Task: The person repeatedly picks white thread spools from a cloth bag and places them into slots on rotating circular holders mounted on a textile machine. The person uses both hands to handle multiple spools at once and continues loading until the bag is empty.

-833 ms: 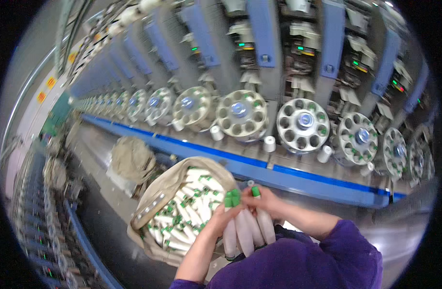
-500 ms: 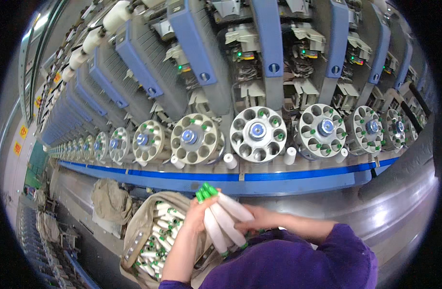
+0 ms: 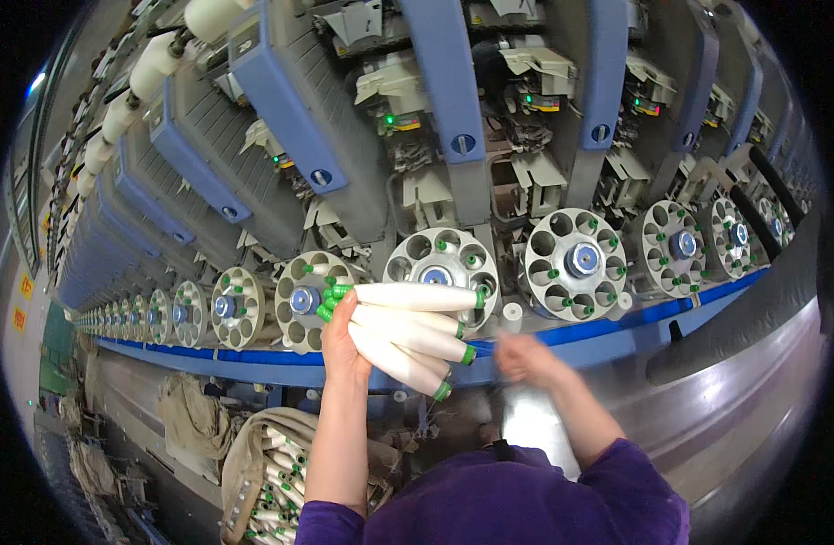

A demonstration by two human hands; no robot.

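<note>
My left hand (image 3: 342,350) is wrapped round the green ends of several white yarn bobbins (image 3: 417,336), which fan out to the right in front of the machine. Just right of their far green tips is my right hand (image 3: 529,361), slightly blurred, its fingers curled together. Whatever may be between those fingers is too small to make out. Behind the bobbins stands a round magazine (image 3: 401,263) with a blue hub and several pockets, partly hidden by them. Another magazine (image 3: 562,238), to the right, has green-tipped bobbins in some pockets.
A cloth sack (image 3: 244,454) of white bobbins sits at lower left, with a crumpled cloth (image 3: 192,413) beyond it. A blue rail (image 3: 281,371) runs along the machine front. White cones (image 3: 511,313) stand below the magazines. A dark padded bar (image 3: 735,318) juts in at right.
My left hand has lifted the bobbins up and away from my body, toward the magazines. My right hand has come off them and moved to the right. The view has shifted too.
</note>
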